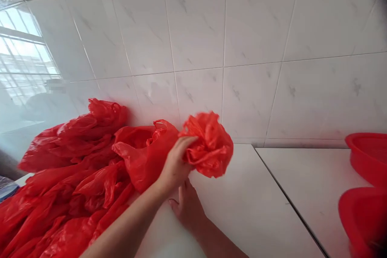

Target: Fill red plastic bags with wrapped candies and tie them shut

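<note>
A crumpled red plastic bag (210, 145) is bunched up in my left hand (178, 159), held above the white table near the tiled wall. My left fingers are closed around its near side. Just below and nearer to me is my right hand (190, 205), low over the table top, its thumb spread away from its fingers and nothing visible in it. Left of my hands stands another red plastic bag (148, 157) with its mouth open and a handle loop sticking up. What it contains is hidden.
A large heap of red plastic bags (75, 193) covers the left side of the table. On the right stand two red plastic basins (367, 165), cut off by the frame edge. A dark seam (292, 201) divides the white table top (242, 205). White wall tiles (250, 100) rise behind.
</note>
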The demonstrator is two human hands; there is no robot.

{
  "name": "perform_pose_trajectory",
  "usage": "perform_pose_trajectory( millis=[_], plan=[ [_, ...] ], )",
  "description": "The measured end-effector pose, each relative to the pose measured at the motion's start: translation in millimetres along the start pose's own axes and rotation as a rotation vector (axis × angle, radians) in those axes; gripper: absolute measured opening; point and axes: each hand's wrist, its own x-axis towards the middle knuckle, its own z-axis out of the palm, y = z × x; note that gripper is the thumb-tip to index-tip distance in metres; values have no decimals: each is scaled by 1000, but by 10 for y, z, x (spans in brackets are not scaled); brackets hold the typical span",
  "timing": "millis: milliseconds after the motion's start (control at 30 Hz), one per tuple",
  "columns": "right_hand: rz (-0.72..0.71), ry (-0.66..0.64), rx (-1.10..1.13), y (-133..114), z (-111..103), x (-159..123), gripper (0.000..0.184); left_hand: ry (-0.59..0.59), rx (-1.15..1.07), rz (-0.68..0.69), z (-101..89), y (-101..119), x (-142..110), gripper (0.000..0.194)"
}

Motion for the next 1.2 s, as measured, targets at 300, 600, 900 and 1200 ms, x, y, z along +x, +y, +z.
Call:
perform_pose_trajectory(
  millis=[300, 600, 900, 1200],
  plan=[
    [-132, 277, -319, 73, -796, -702, 18, -261, 8, -309, 752, -578, -553, 61],
    [170, 296, -425, 787, -1116, -489, 68, -169, 322, -288, 233, -1102, -83, 52],
    [272, 326, -313, 783, -1094, -529, 36, -320, 383, 6, 790, -637, -698, 58],
    [561, 429, 37, 808, -1246, -356, 48, -40, 485, -148, 778, -719, -835, 59]
  ],
)
